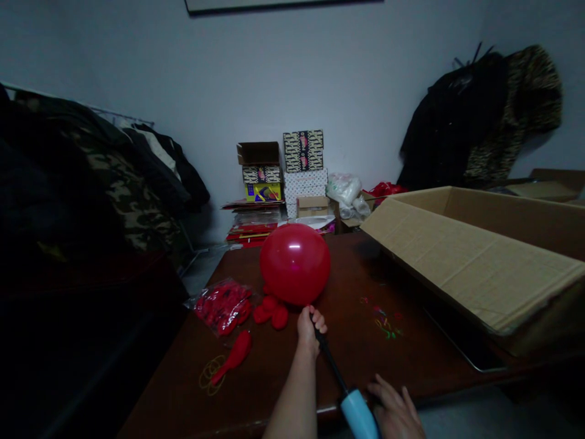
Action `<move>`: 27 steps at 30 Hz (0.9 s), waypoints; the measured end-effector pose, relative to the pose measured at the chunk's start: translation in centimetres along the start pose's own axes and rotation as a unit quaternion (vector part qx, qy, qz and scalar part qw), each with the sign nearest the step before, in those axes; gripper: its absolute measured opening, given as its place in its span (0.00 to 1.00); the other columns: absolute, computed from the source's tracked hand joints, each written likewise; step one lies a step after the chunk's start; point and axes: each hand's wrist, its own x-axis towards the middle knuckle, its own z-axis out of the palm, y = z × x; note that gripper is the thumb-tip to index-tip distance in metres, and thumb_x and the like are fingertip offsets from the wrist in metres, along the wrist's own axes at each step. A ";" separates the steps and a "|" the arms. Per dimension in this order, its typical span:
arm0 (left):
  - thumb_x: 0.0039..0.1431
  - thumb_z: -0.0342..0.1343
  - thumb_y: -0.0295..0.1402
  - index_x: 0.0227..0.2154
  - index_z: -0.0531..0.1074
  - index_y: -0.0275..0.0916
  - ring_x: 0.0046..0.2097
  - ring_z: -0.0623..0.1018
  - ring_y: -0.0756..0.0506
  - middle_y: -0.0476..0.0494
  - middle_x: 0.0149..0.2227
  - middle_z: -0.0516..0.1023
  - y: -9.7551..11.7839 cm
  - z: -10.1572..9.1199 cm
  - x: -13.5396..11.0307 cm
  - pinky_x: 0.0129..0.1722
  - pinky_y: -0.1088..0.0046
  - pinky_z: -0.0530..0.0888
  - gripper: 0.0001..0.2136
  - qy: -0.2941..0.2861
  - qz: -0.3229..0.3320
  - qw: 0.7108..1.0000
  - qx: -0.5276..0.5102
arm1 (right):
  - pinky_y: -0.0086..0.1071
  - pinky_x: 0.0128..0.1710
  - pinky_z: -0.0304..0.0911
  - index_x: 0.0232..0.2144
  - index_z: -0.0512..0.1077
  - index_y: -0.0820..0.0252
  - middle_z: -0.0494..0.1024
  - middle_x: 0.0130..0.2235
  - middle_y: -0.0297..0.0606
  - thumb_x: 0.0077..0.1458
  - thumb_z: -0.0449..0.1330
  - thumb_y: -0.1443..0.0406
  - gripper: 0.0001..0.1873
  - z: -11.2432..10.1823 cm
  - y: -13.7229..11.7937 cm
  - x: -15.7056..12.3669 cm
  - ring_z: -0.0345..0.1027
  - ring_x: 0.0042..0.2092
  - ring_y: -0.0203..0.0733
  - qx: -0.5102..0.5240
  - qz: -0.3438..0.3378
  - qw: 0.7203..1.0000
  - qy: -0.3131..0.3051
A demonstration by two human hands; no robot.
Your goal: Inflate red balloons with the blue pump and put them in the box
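Observation:
A round, inflated red balloon [295, 263] stands above the middle of the dark table. My left hand [311, 326] is closed around its neck, where the black nozzle of a hand pump [359, 414] goes in. The pump's light blue body slants down past the table's front edge. Beside that body is my right hand [395, 407], fingers apart and slightly blurred; whether it touches the pump I cannot tell. Left of the balloon lie several uninflated red balloons [273, 312], a plastic bag of red balloons [223, 306], and a single limp balloon [234, 356] over tan rubber bands [210, 378].
Small coloured bands [386, 323] are scattered right of centre on the table [338, 353]. A big open cardboard box [475, 262] fills the right side, with a flat dark slab [466, 341] under its edge. Stacked boxes [304, 152] stand at the back, and clothes [109, 177] hang at left.

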 end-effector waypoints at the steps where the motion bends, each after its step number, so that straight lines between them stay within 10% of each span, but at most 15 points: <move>1: 0.48 0.53 0.37 0.22 0.54 0.41 0.14 0.52 0.57 0.60 0.15 0.51 0.0 0.0 0.1 0.14 0.80 0.44 0.11 0.001 -0.002 1.000 0.000 | 0.59 0.60 0.38 0.38 0.75 0.60 0.65 0.58 0.47 0.49 0.52 0.58 0.19 -0.8 -0.5 0.4 0.47 0.63 0.57 -0.005 -0.011 1.000 -0.024; 11: 0.47 0.55 0.39 0.23 0.55 0.41 0.13 0.52 0.57 0.60 0.14 0.52 0.1 -0.1 0.4 0.14 0.80 0.44 0.13 -0.016 -0.001 1.000 0.006 | 0.53 0.62 0.33 0.42 0.72 0.66 0.66 0.56 0.50 0.48 0.53 0.54 0.24 -3.8 -5.9 4.8 0.49 0.62 0.54 0.015 0.008 0.996 0.091; 27: 0.45 0.54 0.39 0.22 0.55 0.41 0.13 0.53 0.57 0.60 0.14 0.54 -0.2 -0.1 0.0 0.14 0.80 0.45 0.13 -0.016 0.016 0.999 0.029 | 0.59 0.61 0.36 0.44 0.71 0.67 0.65 0.57 0.53 0.45 0.57 0.52 0.28 0.3 -2.9 2.6 0.45 0.63 0.61 -0.034 -0.003 0.997 0.070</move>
